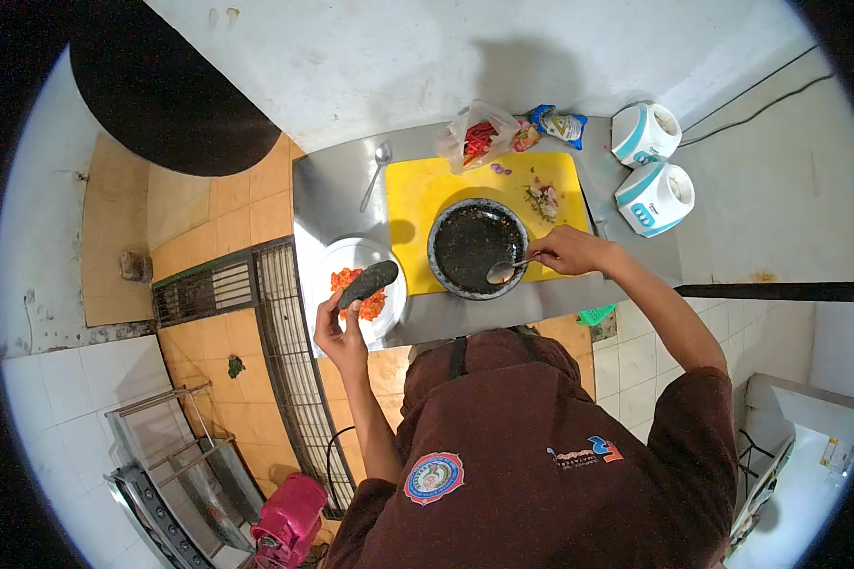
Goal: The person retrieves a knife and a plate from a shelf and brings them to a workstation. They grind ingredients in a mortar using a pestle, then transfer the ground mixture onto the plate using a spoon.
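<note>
My left hand (343, 334) is closed round a dark stone pestle (368, 284), held tilted above a white plate (394, 311). Chopped red pieces (374, 305), perhaps tomato or chili, lie on that plate, partly hidden by the pestle and my fingers. In my right hand (569, 250) is a metal spoon (503, 272), its bowl over the near right rim of a round stone mortar (443, 226). The mortar's inside is dark, with small bits stuck to it. It rests on a yellow cutting board (413, 185).
Behind the board lie a plastic bag of red chilies (479, 140) and a blue packet (560, 126). Peelings (543, 199) sit on the board's right. Another spoon (374, 180) lies at left on the metal table (337, 211). Two white-and-teal appliance bases (653, 197) stand at right.
</note>
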